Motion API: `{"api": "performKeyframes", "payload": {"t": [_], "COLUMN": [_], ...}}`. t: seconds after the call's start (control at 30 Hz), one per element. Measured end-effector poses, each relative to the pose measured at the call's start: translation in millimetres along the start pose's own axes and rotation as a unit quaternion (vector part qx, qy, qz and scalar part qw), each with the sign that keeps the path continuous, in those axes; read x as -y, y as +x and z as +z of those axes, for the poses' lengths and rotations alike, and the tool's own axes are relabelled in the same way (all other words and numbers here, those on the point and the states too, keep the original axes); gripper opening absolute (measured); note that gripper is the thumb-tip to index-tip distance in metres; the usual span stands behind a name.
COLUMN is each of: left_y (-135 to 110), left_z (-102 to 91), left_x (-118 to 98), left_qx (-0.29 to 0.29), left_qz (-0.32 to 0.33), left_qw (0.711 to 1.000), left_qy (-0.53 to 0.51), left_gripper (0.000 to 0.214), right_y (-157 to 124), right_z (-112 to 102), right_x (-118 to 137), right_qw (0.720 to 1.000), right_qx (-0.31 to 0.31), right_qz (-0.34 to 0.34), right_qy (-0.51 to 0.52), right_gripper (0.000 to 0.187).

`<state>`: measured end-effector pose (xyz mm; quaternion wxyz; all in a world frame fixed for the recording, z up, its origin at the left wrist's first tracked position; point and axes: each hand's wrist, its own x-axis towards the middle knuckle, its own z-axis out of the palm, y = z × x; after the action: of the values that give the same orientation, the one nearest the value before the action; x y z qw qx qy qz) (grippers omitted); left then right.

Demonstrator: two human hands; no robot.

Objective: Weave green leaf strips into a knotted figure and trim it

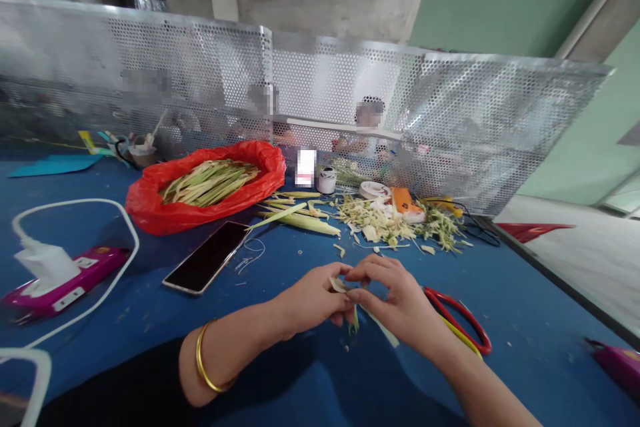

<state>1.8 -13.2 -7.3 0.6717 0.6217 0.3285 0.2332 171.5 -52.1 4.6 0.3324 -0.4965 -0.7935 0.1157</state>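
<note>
Leaf piece (339, 285), pale and slightly curled, is pinched by the left hand (323, 293) and right hand (395, 293) over the table (530, 320), well in from the right edge, partly hidden between them.

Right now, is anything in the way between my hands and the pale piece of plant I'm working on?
Nothing visible is in the way. Your left hand holds the pale piece, and your right hand is right up at it from the other side, though its exact contact is hard to make out.
</note>
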Motion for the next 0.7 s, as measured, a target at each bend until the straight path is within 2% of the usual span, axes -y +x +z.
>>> {"api": "performKeyframes", "payload": {"t": [0.07, 0.17, 0.27, 0.33, 0.43, 0.5, 0.6, 0.7], "left_y": [0.4, 1.4, 1.8, 1.5, 1.3, 1.9, 2.9, 2.2], "left_z": [-0.6, -0.9, -1.8, -3.1, -5.5, -6.0, -4.0, 0.0], "left_x": [1.3, 1.5, -0.6, -1.7, -0.7, 1.4, 5.4, 7.1], "left_qx": [0.02, 0.031, 0.016, 0.016, 0.04, 0.052, 0.031, 0.008], "left_qz": [0.001, -0.011, -0.025, -0.038, -0.062, -0.075, -0.08, -0.056], "left_qw": [0.999, 0.998, 0.998, 0.998, 0.997, 0.996, 0.996, 0.998], "left_qy": [0.031, 0.053, 0.05, 0.048, 0.034, 0.022, 0.017, 0.028], "left_gripper": [0.026, 0.029, 0.024, 0.019, 0.017, 0.017, 0.015, 0.016], "right_y": [0.0, 0.4, 1.2, 2.0, 2.9, 3.2, 3.5, 4.2], "right_z": [2.9, 5.2, 4.5, 4.5, 7.0, 9.4, 12.1, 13.8], "right_x": [0.7, -0.9, -1.4, -1.3, -2.2, -3.4, -4.7, -4.4], "right_qw": [0.999, 0.995, 0.984, 0.98, 0.979, 0.969, 0.944, 0.923], "right_qx": [0.031, 0.039, 0.061, 0.08, 0.065, 0.053, 0.049, 0.024], "right_qz": [0.014, 0.053, 0.105, 0.114, 0.121, 0.154, 0.2, 0.23], "right_qy": [0.022, 0.07, 0.127, 0.139, 0.148, 0.188, 0.258, 0.307], "right_gripper": [0.004, 0.014, 0.006, 0.006, 0.013, 0.013, 0.018, 0.022]}}
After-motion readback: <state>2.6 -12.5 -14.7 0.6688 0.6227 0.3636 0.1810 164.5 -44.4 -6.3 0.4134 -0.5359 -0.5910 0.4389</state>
